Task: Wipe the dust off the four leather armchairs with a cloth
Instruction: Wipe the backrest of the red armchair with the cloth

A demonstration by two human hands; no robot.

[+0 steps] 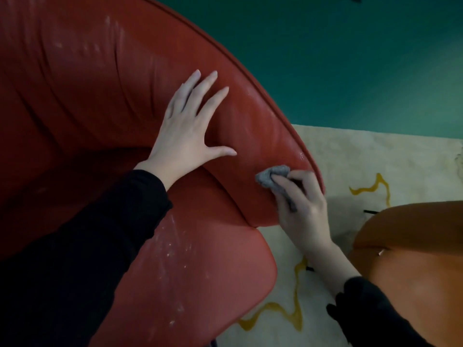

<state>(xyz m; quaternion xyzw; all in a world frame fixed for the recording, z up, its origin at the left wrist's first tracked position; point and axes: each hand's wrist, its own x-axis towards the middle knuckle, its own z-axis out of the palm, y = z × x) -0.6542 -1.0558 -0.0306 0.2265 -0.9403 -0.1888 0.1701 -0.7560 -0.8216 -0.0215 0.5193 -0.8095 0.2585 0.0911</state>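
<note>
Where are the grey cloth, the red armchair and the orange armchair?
grey cloth (269, 175), head view, on its bunched end.
red armchair (100, 96), head view, on the inner backrest.
orange armchair (413, 246), head view, on its leather side.

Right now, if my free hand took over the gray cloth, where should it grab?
Pinch the bunched end of the gray cloth that sticks out past the fingertips of the right hand, coming from the left across the red armchair; the rest is tucked inside that grip.
</note>
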